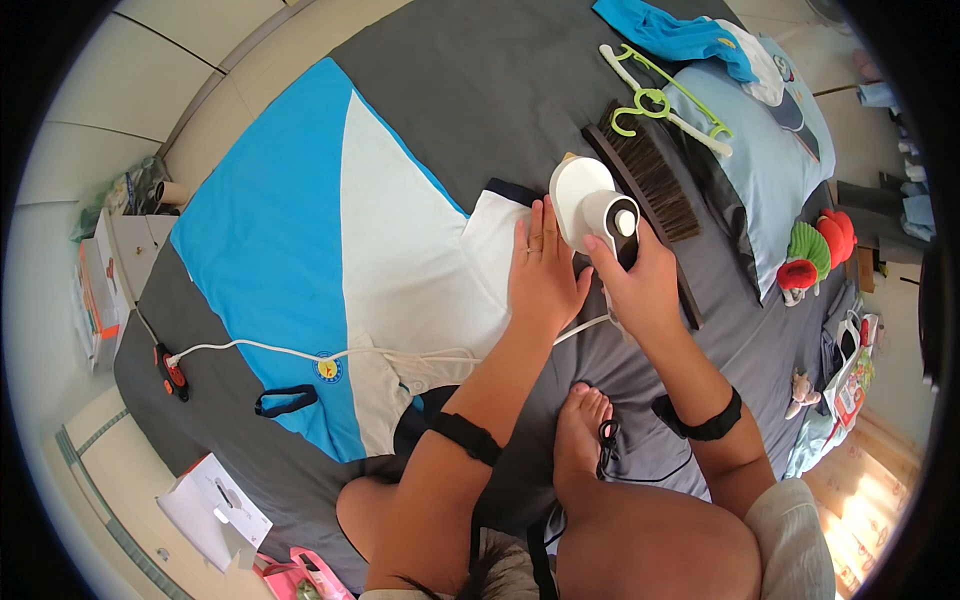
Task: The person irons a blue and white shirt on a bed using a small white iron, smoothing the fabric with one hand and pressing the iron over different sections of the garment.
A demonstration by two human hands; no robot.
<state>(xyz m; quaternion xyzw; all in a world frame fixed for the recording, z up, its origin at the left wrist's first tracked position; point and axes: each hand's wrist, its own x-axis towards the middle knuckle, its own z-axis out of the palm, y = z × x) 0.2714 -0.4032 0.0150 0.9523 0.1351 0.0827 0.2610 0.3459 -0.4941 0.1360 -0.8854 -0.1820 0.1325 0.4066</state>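
Observation:
A blue and white short-sleeved shirt (409, 262) with dark trim lies spread on the grey bed sheet (450, 97). My left hand (544, 270) rests flat beside its white sleeve, fingers extended over the edge near the dark cuff. In my right hand (634, 277) is the handle of a white handheld garment steamer (581, 199), its head just right of my left fingertips. The steamer's white cord (285, 346) runs across the shirt to a black and red power strip (172, 373). What lies under the steamer's head is hidden.
Right of the steamer lies a dark-bristled brush (660, 180), below green and white hangers (651, 103). A light blue pillow (742, 165), another blue and white garment (675, 34) and a red and green plush toy (810, 251) are farther right. An opened white box (217, 510) stands at lower left.

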